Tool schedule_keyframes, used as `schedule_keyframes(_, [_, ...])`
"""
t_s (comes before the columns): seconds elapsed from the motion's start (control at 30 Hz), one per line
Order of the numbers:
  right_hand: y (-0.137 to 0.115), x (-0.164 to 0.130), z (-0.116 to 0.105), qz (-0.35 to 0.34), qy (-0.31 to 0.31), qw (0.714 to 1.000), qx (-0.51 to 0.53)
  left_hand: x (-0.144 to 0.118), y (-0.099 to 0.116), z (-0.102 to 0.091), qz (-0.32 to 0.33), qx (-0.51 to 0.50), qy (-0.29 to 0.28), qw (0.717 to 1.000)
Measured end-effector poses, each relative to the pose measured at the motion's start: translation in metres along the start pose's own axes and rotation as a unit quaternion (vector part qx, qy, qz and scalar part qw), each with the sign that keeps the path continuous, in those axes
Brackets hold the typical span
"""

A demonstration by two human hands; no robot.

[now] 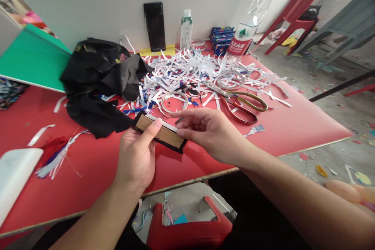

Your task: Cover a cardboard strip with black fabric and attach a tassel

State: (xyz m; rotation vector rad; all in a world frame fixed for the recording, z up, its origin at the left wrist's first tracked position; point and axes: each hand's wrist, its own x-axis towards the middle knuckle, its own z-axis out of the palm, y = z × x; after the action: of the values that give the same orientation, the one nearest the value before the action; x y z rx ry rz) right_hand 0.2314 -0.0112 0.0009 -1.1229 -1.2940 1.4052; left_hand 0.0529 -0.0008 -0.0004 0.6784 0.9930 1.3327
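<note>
The left hand [137, 156] grips the near-left end of a small brown card strip [159, 132], thumb laid flat along its top face. The right hand [209, 134] pinches the strip's far-right edge — fingertips closed on a thin white band that runs along that side. The strip is held just above the red surface [96, 172], close to its near edge, with black backing showing beneath it.

Just beyond the hands lies a roll of clear tape [175, 100], and to its right a pair of scissors [234, 99] with its handles toward the near side. Behind both spreads a heap of white paper shreds [190, 70]. Black cloth [96, 82] is bunched at far left, reaching almost to the strip.

Bare red surface lies open to the left of the left hand and to the right of the scissors — out to the right edge. A red stool [190, 230] stands below the near edge.
</note>
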Motion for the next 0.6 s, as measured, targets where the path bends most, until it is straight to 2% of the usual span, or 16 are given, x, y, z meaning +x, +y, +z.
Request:
schedule_keyframes(0.1, [-0.0012, 0.001, 0.0, -0.017, 0.004, 0.999, 0.04, 0.0007, 0.001, 0.0002, -0.007, -0.01, 0.017, 1.0])
schedule_keyframes(0.23, [-0.0013, 0.0028, -0.0039, -0.047, 0.037, 0.996, 0.059, 0.0033, 0.0023, -0.0008, 0.003, 0.002, 0.005, 1.0])
schedule_keyframes(0.4, [0.0004, 0.005, -0.0031, -0.002, 0.043, 0.996, 0.079, 0.0035, 0.0026, 0.0005, 0.007, 0.01, -0.006, 1.0])
schedule_keyframes(0.5, [-0.0007, 0.0065, -0.0029, -0.021, 0.094, 0.992, 0.085, 0.0027, 0.003, -0.0028, -0.009, 0.052, -0.018, 0.998])
schedule_keyframes(0.6, [-0.0039, 0.0051, -0.0036, -0.058, 0.157, 0.984, 0.066, 0.0013, 0.0053, -0.008, -0.03, 0.155, -0.079, 0.984])
